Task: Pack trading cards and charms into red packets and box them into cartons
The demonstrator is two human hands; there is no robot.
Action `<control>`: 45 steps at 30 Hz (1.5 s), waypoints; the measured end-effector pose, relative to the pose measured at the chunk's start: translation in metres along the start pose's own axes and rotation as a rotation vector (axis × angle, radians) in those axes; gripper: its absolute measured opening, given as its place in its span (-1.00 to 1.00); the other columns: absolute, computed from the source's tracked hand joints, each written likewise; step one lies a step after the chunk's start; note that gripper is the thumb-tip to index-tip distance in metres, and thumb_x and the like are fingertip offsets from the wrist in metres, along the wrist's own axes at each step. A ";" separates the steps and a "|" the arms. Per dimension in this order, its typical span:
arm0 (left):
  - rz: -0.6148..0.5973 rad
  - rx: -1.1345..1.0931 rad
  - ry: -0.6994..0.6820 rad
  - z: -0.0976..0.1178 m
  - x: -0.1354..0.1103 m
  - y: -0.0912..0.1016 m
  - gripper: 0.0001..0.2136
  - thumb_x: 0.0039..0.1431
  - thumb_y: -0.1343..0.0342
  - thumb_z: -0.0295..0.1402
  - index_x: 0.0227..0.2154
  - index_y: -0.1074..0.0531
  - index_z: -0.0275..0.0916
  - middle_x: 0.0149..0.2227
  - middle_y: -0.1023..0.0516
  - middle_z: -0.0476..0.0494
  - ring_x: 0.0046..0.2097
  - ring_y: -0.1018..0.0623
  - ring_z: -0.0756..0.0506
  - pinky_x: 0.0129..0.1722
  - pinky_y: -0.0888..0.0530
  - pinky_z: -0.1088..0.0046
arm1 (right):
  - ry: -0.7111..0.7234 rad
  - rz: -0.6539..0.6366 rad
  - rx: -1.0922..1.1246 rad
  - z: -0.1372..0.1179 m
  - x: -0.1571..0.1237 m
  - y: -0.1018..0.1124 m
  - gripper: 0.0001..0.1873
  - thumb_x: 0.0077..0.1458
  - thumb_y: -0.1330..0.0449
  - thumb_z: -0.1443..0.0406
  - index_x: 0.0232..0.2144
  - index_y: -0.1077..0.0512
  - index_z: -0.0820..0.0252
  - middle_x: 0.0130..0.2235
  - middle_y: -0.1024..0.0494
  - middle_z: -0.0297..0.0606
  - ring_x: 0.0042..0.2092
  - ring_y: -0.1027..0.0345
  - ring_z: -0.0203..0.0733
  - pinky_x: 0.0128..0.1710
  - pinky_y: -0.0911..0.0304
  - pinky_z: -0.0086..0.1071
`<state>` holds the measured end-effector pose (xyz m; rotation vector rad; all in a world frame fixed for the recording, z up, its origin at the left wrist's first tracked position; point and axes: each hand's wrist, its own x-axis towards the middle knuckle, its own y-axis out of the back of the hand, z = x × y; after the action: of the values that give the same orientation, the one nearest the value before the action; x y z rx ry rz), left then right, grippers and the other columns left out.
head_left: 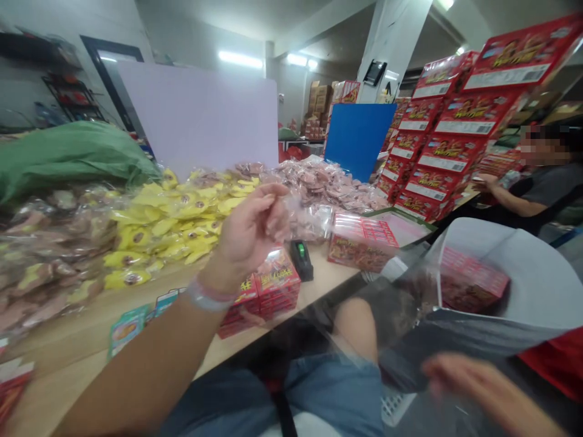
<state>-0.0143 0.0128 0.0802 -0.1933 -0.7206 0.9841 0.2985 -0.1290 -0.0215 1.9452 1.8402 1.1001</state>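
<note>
— Clear thin plastic bag (401, 309), where?
— Slung between both hands, over denim-clad lap (328, 391). Light, limp, slippery; best held at the rim.
— Grip?
— Left hand (250, 227) pinching the bag's edge; right hand (483, 388) blurred, grip unclear.

A person's left hand (253, 226) pinches the edge of a clear plastic bag (401, 303) above a desk (68, 358), the blurred right hand (478, 388) near the bag's lower edge. Small red boxes (277, 282) and yellow packets (168, 224) crowd the desk; a seated co-worker (514, 194) sits beside stacked red cartons (446, 133).
</note>
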 end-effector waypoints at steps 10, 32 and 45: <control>-0.315 -0.416 0.466 -0.061 0.009 -0.037 -0.87 0.02 0.06 -0.44 -0.43 -0.39 -0.29 -0.70 -0.18 0.08 -0.68 -0.22 0.09 -0.66 -0.21 0.60 | 0.814 -0.433 -0.413 -0.187 0.155 0.022 -0.85 0.03 -0.14 0.23 -0.32 -0.47 0.07 0.04 -0.31 -0.27 0.11 -0.11 -0.04 0.09 -0.06 -0.12; 0.095 1.121 0.440 0.059 -0.083 0.031 -0.65 -0.25 -0.27 -0.34 -0.28 -0.47 -0.23 -0.49 -0.53 -0.06 -0.44 -0.50 -0.08 -0.51 -0.33 0.52 | 0.375 -0.579 -0.314 -0.167 0.204 -0.058 -0.87 -0.14 -0.21 0.30 -0.65 -0.43 0.22 -0.65 -0.38 -0.43 -0.57 -0.18 -0.40 -0.53 -0.09 -0.42; 0.460 0.903 0.461 0.037 -0.090 0.100 -0.89 -0.14 -0.15 -0.39 -0.59 -0.35 -0.30 -0.65 -0.33 0.07 -0.61 -0.31 0.10 -0.55 -0.27 0.57 | -0.099 -0.528 0.494 -0.081 0.197 -0.125 -0.82 -0.24 -0.28 0.25 -0.53 -0.42 0.25 -0.54 -0.43 -0.39 -0.50 -0.24 -0.37 -0.43 -0.15 -0.40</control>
<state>-0.1377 -0.0108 0.0199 0.2176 0.2423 1.5444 0.1361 0.0511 0.0223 1.5175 2.5293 0.4056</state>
